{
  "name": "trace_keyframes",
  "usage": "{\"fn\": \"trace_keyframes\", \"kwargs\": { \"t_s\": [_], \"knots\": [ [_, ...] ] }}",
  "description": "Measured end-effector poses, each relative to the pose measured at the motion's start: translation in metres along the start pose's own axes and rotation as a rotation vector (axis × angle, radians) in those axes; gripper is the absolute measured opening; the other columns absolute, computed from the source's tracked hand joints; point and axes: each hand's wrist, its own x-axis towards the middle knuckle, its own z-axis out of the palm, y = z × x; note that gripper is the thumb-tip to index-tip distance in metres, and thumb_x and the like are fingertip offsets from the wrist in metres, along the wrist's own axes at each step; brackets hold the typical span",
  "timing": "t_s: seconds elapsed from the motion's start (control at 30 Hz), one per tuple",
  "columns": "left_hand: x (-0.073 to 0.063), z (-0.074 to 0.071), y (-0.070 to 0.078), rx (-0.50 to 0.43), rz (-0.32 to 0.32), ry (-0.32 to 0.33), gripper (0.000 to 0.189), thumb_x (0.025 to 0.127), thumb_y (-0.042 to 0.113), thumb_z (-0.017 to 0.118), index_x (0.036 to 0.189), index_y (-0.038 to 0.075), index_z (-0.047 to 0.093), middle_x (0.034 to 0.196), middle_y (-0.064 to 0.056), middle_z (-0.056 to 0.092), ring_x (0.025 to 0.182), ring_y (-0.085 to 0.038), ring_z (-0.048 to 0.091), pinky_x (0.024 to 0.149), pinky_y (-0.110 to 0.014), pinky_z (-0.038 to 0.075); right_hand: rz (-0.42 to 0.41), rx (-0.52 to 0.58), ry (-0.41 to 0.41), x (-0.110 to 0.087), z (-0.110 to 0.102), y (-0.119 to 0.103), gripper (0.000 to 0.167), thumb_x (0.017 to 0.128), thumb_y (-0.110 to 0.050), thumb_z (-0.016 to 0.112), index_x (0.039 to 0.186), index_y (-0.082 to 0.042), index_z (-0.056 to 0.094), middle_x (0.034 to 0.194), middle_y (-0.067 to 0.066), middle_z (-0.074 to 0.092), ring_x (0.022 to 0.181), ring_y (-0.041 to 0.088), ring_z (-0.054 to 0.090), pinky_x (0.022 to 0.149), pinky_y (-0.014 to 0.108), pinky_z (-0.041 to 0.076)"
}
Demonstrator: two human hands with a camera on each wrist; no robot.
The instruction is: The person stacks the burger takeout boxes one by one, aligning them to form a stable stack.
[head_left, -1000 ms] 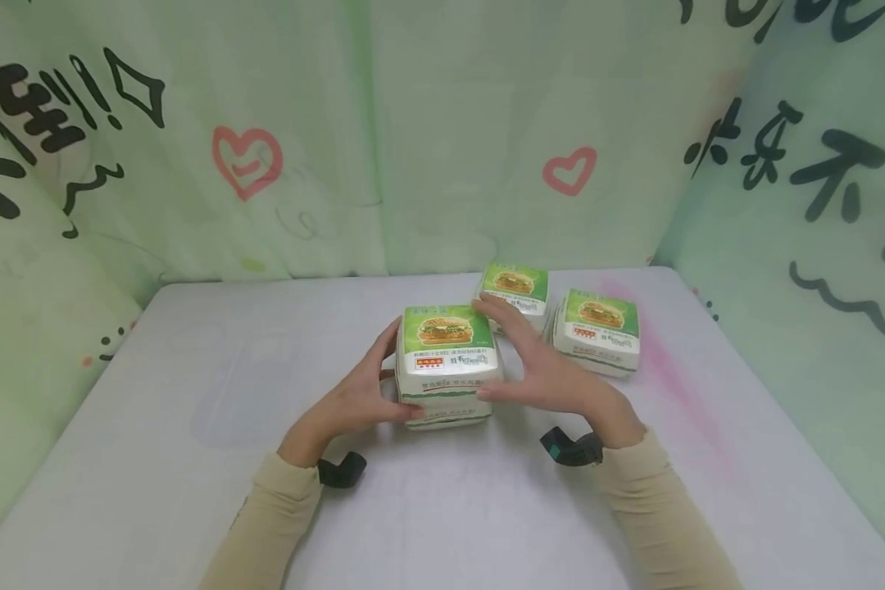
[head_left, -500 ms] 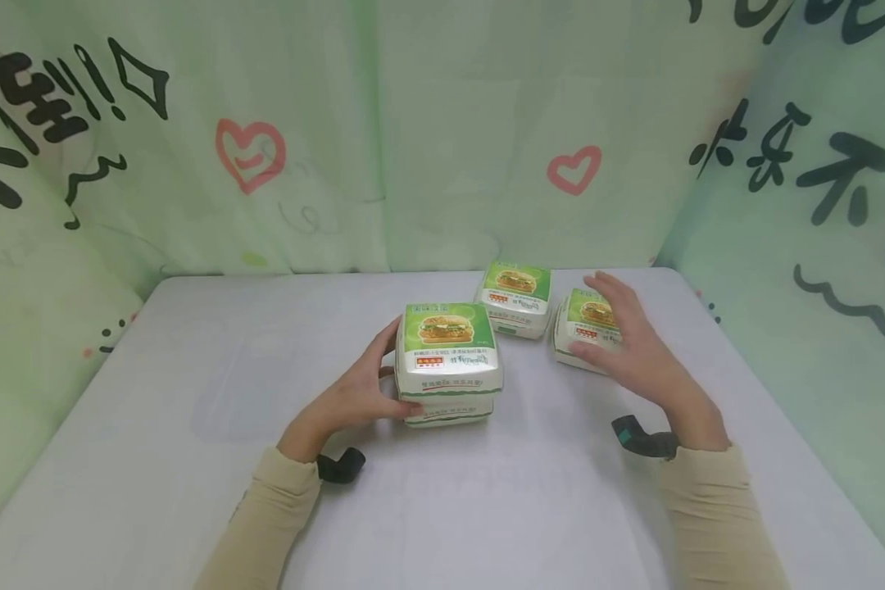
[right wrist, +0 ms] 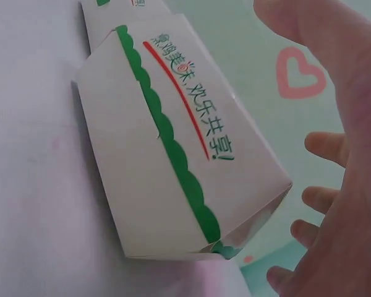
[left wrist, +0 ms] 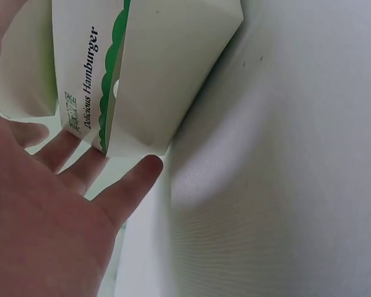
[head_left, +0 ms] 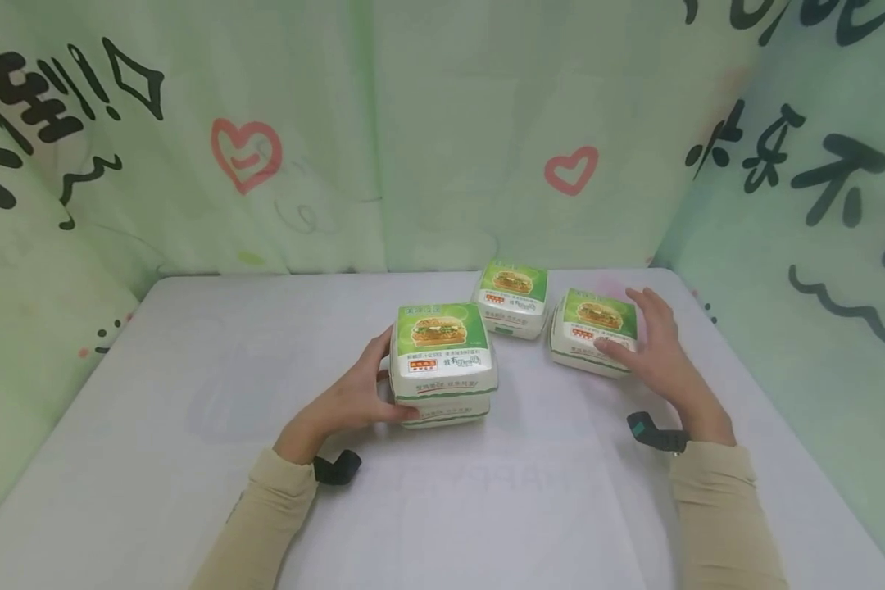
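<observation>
Two hamburger boxes stand stacked in the head view, an upper box (head_left: 446, 348) on a lower box (head_left: 453, 412). My left hand (head_left: 350, 401) holds the stack from the left, thumb on the lower box's front and fingers round its left side. In the left wrist view, those fingers (left wrist: 131, 189) meet the lower box (left wrist: 154, 68). My right hand (head_left: 667, 360) is spread beside the right-hand hamburger box (head_left: 593, 324), thumb in front of it and fingers past its right side. The right wrist view shows a gap between most fingers (right wrist: 324, 148) and that box (right wrist: 154, 154).
A further hamburger box (head_left: 515, 299) sits behind, between the stack and the right-hand box. All rest on a white-covered table (head_left: 265, 352). Green printed curtains (head_left: 442, 139) rise behind the table and at both sides.
My right hand has let go of the stack and moved right to the right-hand box, now a little farther right than half a second ago. My left hand has stayed on the stack.
</observation>
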Motion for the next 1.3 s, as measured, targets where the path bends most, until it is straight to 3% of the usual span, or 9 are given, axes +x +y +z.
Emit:
{"fn": "trace_keyframes", "kwargs": {
  "t_s": [0.33,0.53,0.73,0.97,1.13,1.3],
  "knots": [
    [0.000,0.000,-0.002,0.035,0.020,-0.005,0.122,0.067,0.019,0.091,0.158,0.032,0.011,0.156,0.003,0.027,0.147,-0.022,0.028,0.117,-0.047,0.036,0.080,-0.038,-0.084,0.005,0.010,0.014,0.099,0.090,-0.047,0.068,0.159,-0.008,0.009,0.165,0.023,-0.009,0.149,0.051,-0.002,0.112,0.076,0.009],
    [-0.001,-0.002,0.002,0.058,0.011,-0.004,0.120,0.068,0.018,0.090,0.158,0.030,0.012,0.157,0.004,0.028,0.146,-0.019,0.028,0.118,-0.050,0.033,0.080,-0.067,-0.087,0.005,0.009,0.016,0.098,0.089,-0.049,0.068,0.159,-0.008,0.012,0.164,0.023,-0.005,0.147,0.053,0.006,0.110,0.077,0.015],
    [-0.001,-0.003,0.003,0.045,-0.006,-0.017,0.118,0.070,0.018,0.089,0.159,0.027,0.012,0.160,0.004,0.026,0.148,-0.019,0.026,0.117,-0.050,0.034,0.083,-0.057,-0.107,0.004,0.009,0.015,0.101,0.087,-0.047,0.071,0.159,-0.010,0.011,0.164,0.022,-0.011,0.146,0.056,0.005,0.108,0.080,0.016],
    [-0.002,-0.003,0.003,0.039,0.000,-0.006,0.118,0.070,0.016,0.089,0.159,0.023,0.012,0.160,0.002,0.026,0.148,-0.019,0.027,0.116,-0.049,0.036,0.065,-0.063,-0.086,0.002,0.009,0.013,0.097,0.087,-0.045,0.071,0.158,-0.007,0.016,0.163,0.025,-0.001,0.143,0.055,0.018,0.109,0.076,0.022],
    [-0.003,-0.002,0.002,0.047,-0.012,-0.014,0.119,0.070,0.018,0.089,0.159,0.025,0.011,0.160,0.003,0.026,0.148,-0.017,0.026,0.116,-0.049,0.036,0.063,-0.011,-0.077,-0.001,0.007,0.006,0.095,0.086,-0.045,0.073,0.157,-0.009,0.020,0.162,0.023,0.004,0.139,0.050,0.026,0.109,0.072,0.028],
    [-0.003,-0.003,0.003,0.051,-0.008,-0.009,0.117,0.070,0.017,0.089,0.159,0.025,0.013,0.160,0.004,0.027,0.147,-0.016,0.027,0.116,-0.047,0.037,0.029,0.023,-0.036,-0.004,0.002,-0.004,0.091,0.087,-0.040,0.075,0.157,-0.012,0.023,0.162,0.020,0.008,0.138,0.047,0.028,0.109,0.072,0.028]
  ]
}}
